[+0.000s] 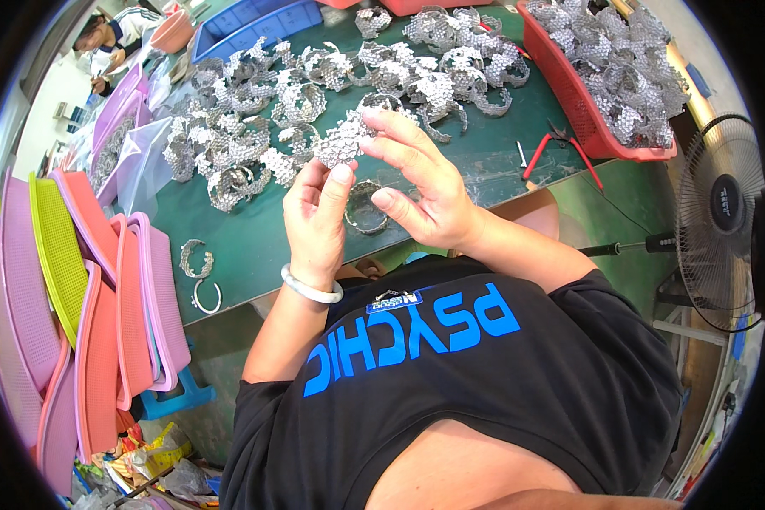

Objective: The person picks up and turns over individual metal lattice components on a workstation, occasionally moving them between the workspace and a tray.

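My left hand pinches a silver, honeycomb-patterned metal cuff bracelet between thumb and fingers, above the green table. Beside it is my right hand, its fingers stretched out and the thumb apart. Those fingertips come close to the cuff's right side; whether they touch it I cannot tell. Just under the hands a thin round bangle-like piece lies on the table. A large heap of similar silver cuffs spreads across the far side of the tabletop.
Red-handled pliers lie right, near a red basket full of silver pieces. A blue bin stands at the back. Colourful plastic baskets are stacked left. Two loose pieces sit by the left edge. A fan stands right. Another person is far left.
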### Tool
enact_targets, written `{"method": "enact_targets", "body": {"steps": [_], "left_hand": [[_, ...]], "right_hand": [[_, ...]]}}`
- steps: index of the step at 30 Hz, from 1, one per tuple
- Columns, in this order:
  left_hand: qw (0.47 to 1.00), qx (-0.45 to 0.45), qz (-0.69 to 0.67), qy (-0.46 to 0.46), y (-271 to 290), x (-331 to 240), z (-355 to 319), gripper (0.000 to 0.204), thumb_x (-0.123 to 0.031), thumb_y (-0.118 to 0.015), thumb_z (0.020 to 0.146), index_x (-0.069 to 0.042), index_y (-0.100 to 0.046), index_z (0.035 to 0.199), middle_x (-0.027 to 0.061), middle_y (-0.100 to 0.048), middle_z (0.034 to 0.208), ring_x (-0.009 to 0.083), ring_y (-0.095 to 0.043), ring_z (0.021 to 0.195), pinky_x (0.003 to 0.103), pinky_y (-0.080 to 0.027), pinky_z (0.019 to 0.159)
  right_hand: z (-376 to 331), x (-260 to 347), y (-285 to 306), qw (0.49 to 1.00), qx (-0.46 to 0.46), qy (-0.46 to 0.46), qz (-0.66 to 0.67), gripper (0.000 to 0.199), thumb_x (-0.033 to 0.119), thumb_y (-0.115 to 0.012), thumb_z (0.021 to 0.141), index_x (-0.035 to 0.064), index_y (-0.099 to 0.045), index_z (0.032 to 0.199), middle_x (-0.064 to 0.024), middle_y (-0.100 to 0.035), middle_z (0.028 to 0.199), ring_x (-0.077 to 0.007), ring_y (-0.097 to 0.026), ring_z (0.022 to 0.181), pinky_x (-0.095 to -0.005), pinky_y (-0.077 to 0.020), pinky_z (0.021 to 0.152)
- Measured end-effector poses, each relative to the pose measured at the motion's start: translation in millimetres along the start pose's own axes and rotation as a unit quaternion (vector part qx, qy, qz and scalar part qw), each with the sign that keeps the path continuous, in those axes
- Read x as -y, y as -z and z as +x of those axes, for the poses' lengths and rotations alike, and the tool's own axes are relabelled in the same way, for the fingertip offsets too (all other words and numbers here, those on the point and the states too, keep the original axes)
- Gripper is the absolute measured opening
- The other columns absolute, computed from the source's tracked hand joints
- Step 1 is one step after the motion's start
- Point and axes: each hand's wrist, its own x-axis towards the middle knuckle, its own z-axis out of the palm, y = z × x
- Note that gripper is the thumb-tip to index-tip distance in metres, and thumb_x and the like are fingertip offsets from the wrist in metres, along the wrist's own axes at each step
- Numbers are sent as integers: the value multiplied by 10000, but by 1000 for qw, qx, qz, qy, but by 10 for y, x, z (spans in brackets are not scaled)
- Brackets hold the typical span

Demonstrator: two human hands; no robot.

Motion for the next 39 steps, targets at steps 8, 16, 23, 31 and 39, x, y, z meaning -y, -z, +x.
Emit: {"method": "enact_targets", "body": {"steps": [8, 16, 23, 31, 39], "left_hand": [[998, 4, -56, 35, 68, 68, 29, 248, -178, -525, 888, 27, -532, 1027, 119, -599, 1001, 191, -577, 952, 317, -479, 808], [985, 21, -153, 74, 77, 73, 54, 282, -173, -598, 841, -10, -541, 1063, 70, -604, 997, 131, -567, 896, 271, -443, 797], [984, 30, -153, 83, 84, 51, 56, 261, -165, -576, 848, -17, -543, 1061, 70, -603, 1003, 137, -564, 918, 287, -439, 811], [987, 11, -134, 83, 84, 50, 51, 255, -187, -589, 842, -25, -557, 1037, 58, -607, 987, 121, -566, 888, 257, -435, 784], [996, -4, -76, 52, 80, 3, 74, 252, -98, -606, 811, -3, -549, 1037, 52, -597, 979, 91, -546, 867, 234, -425, 776]], "right_hand": [[1, 34, -14, 999, 19, 27, -11, 388, 156, -646, 765, -5, -536, 1100, -191, -464, 1232, -385, -416, 1162, -443, -328, 981], [-2, 122, -5, 999, 22, -1, 48, 325, 92, -647, 754, -25, -547, 1041, -222, -457, 1224, -353, -482, 1101, -384, -404, 916], [-15, 112, -8, 998, 19, 2, 55, 303, 91, -638, 765, -21, -550, 1033, -222, -452, 1228, -326, -505, 1072, -357, -423, 887], [-31, 84, -10, 998, 22, 9, 59, 276, 120, -629, 783, -23, -554, 1007, -210, -491, 1167, -330, -498, 1079, -371, -413, 897], [-70, 69, -1, 997, 42, -21, 68, 298, 182, -577, 838, -15, -559, 1061, -195, -485, 1209, -348, -424, 1180, -412, -337, 971]]}}
